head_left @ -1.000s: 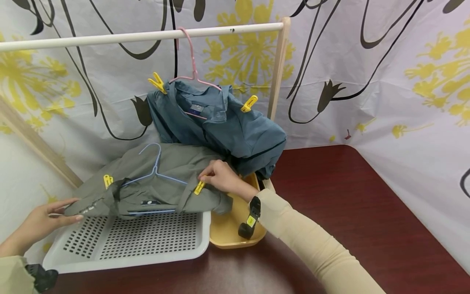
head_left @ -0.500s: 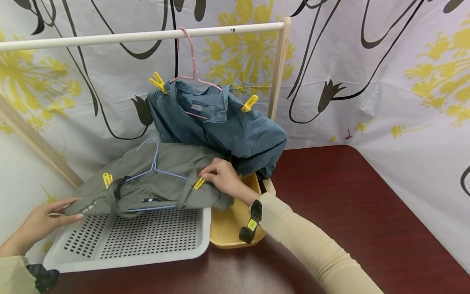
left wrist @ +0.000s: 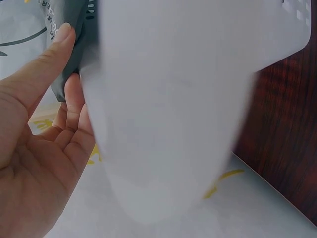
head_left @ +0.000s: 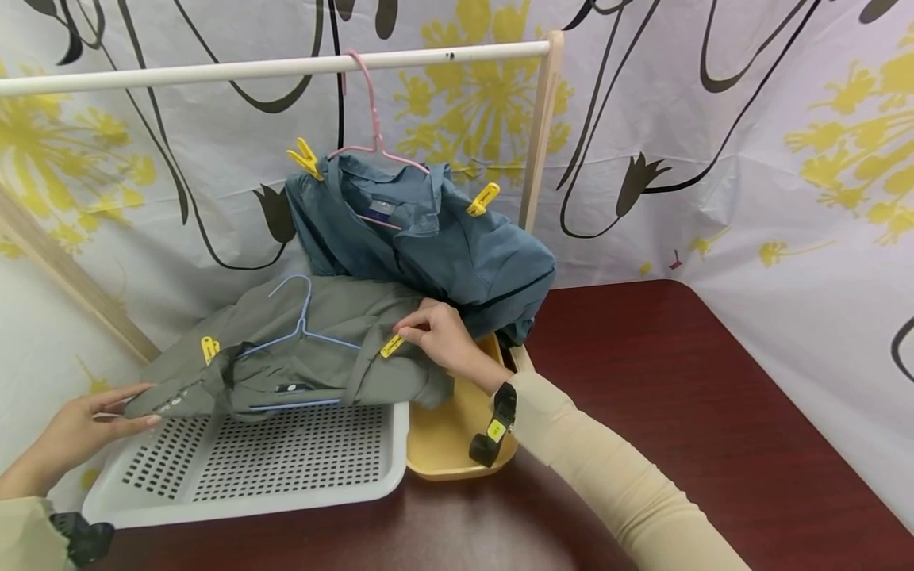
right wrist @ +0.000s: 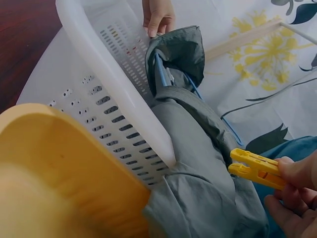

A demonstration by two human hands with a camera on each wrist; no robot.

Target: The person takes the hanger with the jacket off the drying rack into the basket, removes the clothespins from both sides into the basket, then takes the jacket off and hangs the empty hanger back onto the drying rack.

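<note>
A grey-green shirt [head_left: 421, 385] lies over the back of a white perforated basket [head_left: 243, 507], with a blue hanger [head_left: 303, 323] inside its collar. My left hand [head_left: 86, 428] pinches the garment's left end between thumb and fingers, also visible in the left wrist view. At the right shoulder, my right hand [head_left: 446, 341] pinches a yellow clothespin [right wrist: 255, 167] by its handles. Its tips are at the shirt's edge in the right wrist view; whether they bite the cloth I cannot tell. Another yellow clothespin [head_left: 209, 350] stands on the left shoulder.
Behind, a blue shirt [head_left: 493, 254] hangs by a pink hanger [head_left: 374, 119] from a white rail [head_left: 214, 74]. Two yellow clothespins clip it. A yellow tray [head_left: 457, 436] sits right of the basket, on a dark red table [head_left: 643, 396].
My right hand and its clothespin have shifted slightly up and to the right, away from the shirt's front edge. The left hand stays where it was.
</note>
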